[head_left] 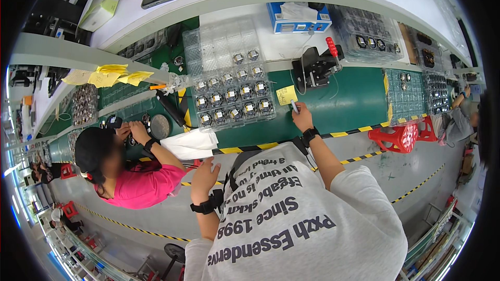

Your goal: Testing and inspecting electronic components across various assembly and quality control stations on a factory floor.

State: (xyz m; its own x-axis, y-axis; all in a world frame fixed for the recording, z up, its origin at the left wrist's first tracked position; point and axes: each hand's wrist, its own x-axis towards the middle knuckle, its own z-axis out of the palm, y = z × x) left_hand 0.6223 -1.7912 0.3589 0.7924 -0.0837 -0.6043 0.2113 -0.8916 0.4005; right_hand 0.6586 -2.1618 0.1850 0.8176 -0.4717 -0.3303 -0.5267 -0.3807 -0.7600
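Observation:
In my right hand [302, 117] is a pale pen [295, 106], gripped between the fingers with its tip end close to a yellow sticky note [286, 95] on the green bench. My left hand [205, 179] hangs in front of the bench edge, fingers apart, holding nothing. To the left of the note lies a clear plastic tray [237, 106] with rows of small round black-and-silver parts, each bearing a pale label. Behind the note stands a black clamp fixture [312, 70] with a red-handled lever [332, 47].
White cloths or sheets [190, 143] lie at the bench edge. A co-worker in pink [138, 184] handles parts on my left. A blue box-shaped device [299, 19] and stacked trays [370, 26] stand behind. More trays [406, 93] and a red stool [396, 138] are at right.

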